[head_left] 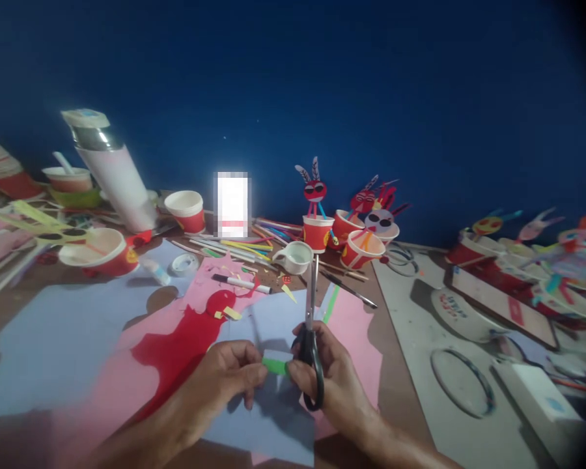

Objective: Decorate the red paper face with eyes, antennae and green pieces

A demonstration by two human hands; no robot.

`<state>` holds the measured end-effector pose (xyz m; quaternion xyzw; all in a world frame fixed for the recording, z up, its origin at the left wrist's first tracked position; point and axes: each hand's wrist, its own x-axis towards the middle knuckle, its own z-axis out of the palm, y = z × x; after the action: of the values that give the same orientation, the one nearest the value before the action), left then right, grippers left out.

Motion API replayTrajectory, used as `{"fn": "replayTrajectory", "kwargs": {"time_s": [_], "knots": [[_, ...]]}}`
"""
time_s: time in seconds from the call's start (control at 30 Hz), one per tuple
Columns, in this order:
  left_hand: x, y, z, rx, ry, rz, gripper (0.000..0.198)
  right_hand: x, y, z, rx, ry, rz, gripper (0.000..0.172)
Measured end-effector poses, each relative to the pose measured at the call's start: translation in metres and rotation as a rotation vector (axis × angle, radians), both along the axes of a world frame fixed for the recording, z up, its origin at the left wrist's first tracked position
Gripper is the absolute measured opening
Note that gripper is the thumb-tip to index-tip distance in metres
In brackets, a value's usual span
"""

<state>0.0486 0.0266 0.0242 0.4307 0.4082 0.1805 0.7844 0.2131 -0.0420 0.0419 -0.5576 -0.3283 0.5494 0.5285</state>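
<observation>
Right grip (336, 368) holds scissors (311, 303), green strip (275, 366); white cup (295, 262), marker (241, 283) beyond.

A hand could pass low over the flat blue paper (63, 345) left of the left hand (237, 368). Ahead of the right hand (334, 365) jut the scissors (309, 319), with a white handled cup (295, 259) and red paper cups (317, 234) beyond. Rightward, a bowl (461, 319) and slanting phone (501, 306) obstruct, seemingly touching through the blur.

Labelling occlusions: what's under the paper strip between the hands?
Light-blue paper shows above and below the strip; whatever the strip, left hand and right hand cover can't be seen.
</observation>
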Motion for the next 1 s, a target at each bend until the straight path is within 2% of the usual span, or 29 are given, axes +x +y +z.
{"fn": "replayTrajectory", "kwargs": {"time_s": [0.17,0.27,0.37,0.5,0.63,0.73,0.87,1.0], "knots": [[0.003,-0.003,0.001,-0.055,-0.054,0.056,0.030,0.002,0.002,-0.003,-0.024,-0.004,0.008,0.039],[0.007,-0.009,0.004,-0.110,-0.106,0.144,0.035,0.004,0.004,-0.007,-0.018,-0.032,-0.043,0.040],[0.014,-0.019,0.009,-0.211,-0.140,0.185,0.033,0.006,0.004,-0.010,-0.024,-0.060,-0.108,0.041],[0.026,-0.027,0.009,-0.311,-0.170,0.274,0.032,0.001,0.004,-0.013,-0.036,-0.111,-0.126,0.044],[0.031,-0.025,0.002,-0.311,-0.181,0.378,0.032,-0.006,0.006,-0.017,-0.048,-0.130,-0.124,0.045],[0.029,-0.020,-0.001,-0.260,-0.165,0.406,0.027,-0.010,0.009,-0.019,-0.056,-0.126,-0.111,0.045],[0.020,-0.010,-0.001,-0.175,-0.136,0.431,0.019,-0.005,0.013,-0.018,-0.055,-0.109,-0.025,0.043],[0.012,0.000,0.000,-0.117,-0.124,0.484,0.018,0.010,0.013,-0.018,-0.039,-0.110,0.213,0.045]]}}
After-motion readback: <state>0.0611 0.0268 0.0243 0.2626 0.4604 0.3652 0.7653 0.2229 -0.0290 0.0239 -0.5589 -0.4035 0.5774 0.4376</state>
